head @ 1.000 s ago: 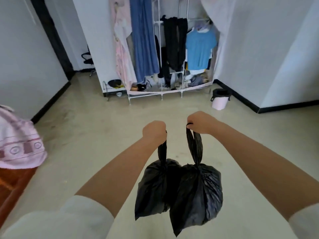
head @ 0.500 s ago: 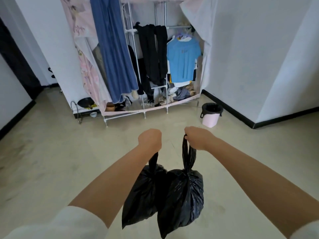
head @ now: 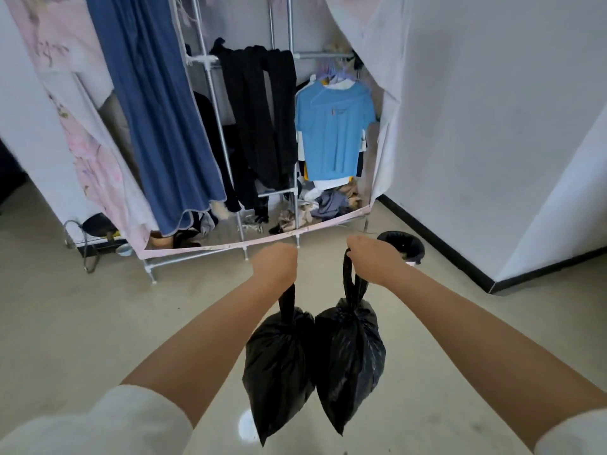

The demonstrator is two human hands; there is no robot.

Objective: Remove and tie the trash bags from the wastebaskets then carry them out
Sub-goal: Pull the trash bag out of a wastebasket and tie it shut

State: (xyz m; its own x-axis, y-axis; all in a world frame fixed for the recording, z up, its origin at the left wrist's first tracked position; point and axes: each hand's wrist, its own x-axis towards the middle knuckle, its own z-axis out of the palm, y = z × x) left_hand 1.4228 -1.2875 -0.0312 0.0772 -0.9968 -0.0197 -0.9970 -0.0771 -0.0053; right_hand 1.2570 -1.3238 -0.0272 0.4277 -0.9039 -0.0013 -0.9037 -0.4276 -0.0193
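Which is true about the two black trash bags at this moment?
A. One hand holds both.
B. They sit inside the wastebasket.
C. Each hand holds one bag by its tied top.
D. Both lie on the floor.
C: the left hand grips the left bag and the right hand grips the right bag, both hanging above the floor.

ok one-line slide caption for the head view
Left hand and right hand each hold a tied black trash bag before an open wardrobe.
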